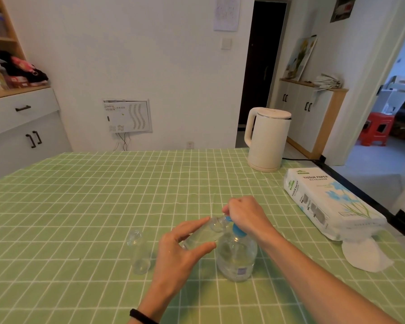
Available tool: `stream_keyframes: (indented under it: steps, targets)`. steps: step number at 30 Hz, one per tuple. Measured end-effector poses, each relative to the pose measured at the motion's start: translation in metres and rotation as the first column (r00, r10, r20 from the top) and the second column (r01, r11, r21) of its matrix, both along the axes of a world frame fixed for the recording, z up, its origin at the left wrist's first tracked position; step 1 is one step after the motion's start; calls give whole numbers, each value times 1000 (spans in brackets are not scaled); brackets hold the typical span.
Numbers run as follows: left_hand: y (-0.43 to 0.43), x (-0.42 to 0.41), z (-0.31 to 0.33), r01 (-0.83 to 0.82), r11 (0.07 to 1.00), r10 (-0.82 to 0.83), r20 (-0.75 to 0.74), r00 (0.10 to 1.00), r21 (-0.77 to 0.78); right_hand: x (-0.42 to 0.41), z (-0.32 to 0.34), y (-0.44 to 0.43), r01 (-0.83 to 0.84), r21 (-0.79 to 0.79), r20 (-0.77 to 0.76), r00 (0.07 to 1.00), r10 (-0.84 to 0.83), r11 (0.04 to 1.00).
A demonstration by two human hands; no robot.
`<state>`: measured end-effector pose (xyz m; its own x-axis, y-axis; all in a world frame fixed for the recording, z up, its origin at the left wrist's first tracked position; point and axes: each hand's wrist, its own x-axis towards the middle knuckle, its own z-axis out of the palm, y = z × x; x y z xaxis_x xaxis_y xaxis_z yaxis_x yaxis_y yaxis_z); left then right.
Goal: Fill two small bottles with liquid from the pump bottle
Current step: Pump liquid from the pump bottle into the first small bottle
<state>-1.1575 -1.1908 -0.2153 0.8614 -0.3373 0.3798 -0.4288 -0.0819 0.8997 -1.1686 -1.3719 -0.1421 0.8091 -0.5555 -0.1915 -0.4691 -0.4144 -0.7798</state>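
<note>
A clear pump bottle (236,256) with a blue pump head stands on the green checked tablecloth (103,195). My right hand (243,217) rests on top of the pump head, fingers curled over it. My left hand (180,251) holds a small clear bottle (205,232) tilted, its open neck right at the pump's blue spout. A second small clear bottle (139,252) stands upright and uncapped on the cloth, just left of my left hand.
A cream electric kettle (265,140) stands at the table's far right, its cord running off the edge. A pack of tissue paper (330,202) lies along the right edge with a loose white tissue (365,256) in front of it.
</note>
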Motion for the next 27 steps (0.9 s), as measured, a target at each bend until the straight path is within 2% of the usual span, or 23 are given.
stream_keyframes:
  steps: [15,27]
  targets:
    - [0,1,6,-1,1000,1,-28,1000,-13,2,8,-5,-18,39,-5,1000,18,999]
    - [-3,0,0,-2,1000,2,-39,999,6,-2,-1,2,20,-5,12,1000,-20,1000]
